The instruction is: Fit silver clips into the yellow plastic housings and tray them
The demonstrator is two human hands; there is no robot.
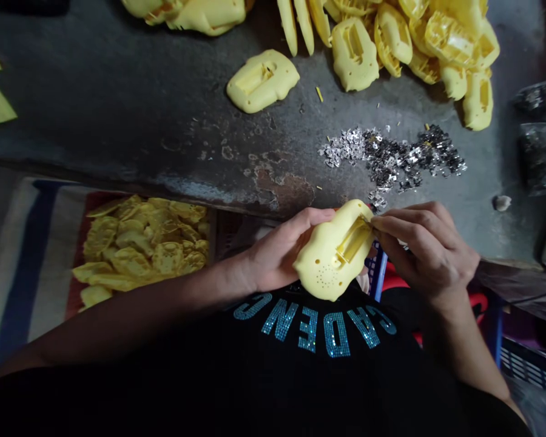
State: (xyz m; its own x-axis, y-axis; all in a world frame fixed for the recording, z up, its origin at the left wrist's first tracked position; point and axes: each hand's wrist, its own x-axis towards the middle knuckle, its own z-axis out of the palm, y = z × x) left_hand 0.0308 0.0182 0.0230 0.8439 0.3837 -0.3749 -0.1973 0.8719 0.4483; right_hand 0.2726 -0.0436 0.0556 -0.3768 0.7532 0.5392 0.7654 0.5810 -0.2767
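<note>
A yellow plastic shell with a long slot and a patch of small holes is tilted in front of my chest, off the table's front edge. My left hand grips it from the left side, thumb along its upper edge. At the slot's upper right end, my right hand is closed in a pinch; whatever its fingertips hold is hidden or too small to name. Just beyond the hands lies a spread pile of small shiny metal clips on the table.
The worn grey table carries a single yellow shell and a heap of shells at the back right. Clear bags of dark parts lie far right. Below left, a red container holds many yellow pieces.
</note>
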